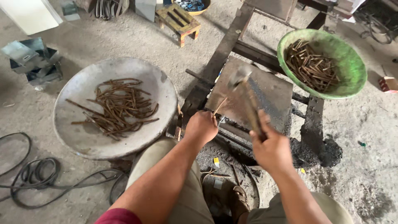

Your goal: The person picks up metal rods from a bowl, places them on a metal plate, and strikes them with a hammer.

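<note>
Bottom of the frame, two bare forearms come up over the knees, and the left hand [201,126] is closed in a pinch on one thin rusty nail [220,105], holding it slanted on the steel plate [273,93] at centre frame. The right hand [271,149] is wrapped tight round the handle of a hammer [244,89], its head blurred above the plate, just beside the nail's tip. The risk, as I judge it: a strike a shade off could land on the pinching fingers or send the nail skipping off the plate. Left of centre sits a wide grey pan [83,137] of bent rusty nails; upper right, a green bowl [352,70] holds straighter pieces. Black cables [37,174] coil at lower left, and a small wooden stool [179,20] stands at the top. The blur hides the hammer head's shape, and whether the nail is bent I cannot tell.
</note>
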